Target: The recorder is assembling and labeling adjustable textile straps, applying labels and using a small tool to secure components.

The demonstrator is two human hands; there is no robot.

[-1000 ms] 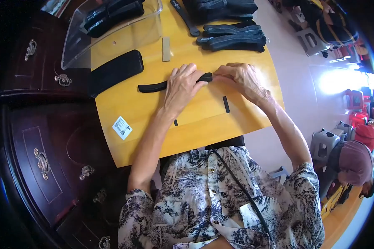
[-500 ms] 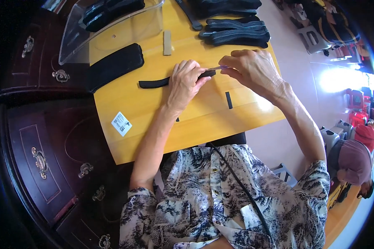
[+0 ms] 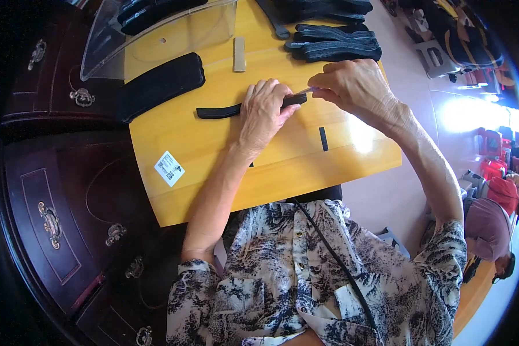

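My left hand (image 3: 263, 111) presses a folded black fabric strap (image 3: 218, 112) against the yellow table, its fingers closed over the middle. One end of the strap sticks out to the left, and the other (image 3: 294, 100) pokes out to the right. Just past that right end, my right hand (image 3: 357, 89) is closed in a pinch on a thin, pale strip (image 3: 303, 91). This strip runs from the left fingertips to the right ones; its kind is too small to make out. A short black strip (image 3: 323, 139) lies on the table below my right hand.
Bundles of black straps (image 3: 334, 45) lie at the far right. A clear plastic bin (image 3: 181, 32) with black items stands far left, near a long black pad (image 3: 164, 82). A beige strip (image 3: 239, 55) and a white label (image 3: 169, 168) rest on the yellow table (image 3: 213, 190). Dark drawers (image 3: 52, 225) stand left.
The view has shifted slightly, so the table's things sit a little differently in it. Both hands keep the same grip, the right one still pinching the pale strip.
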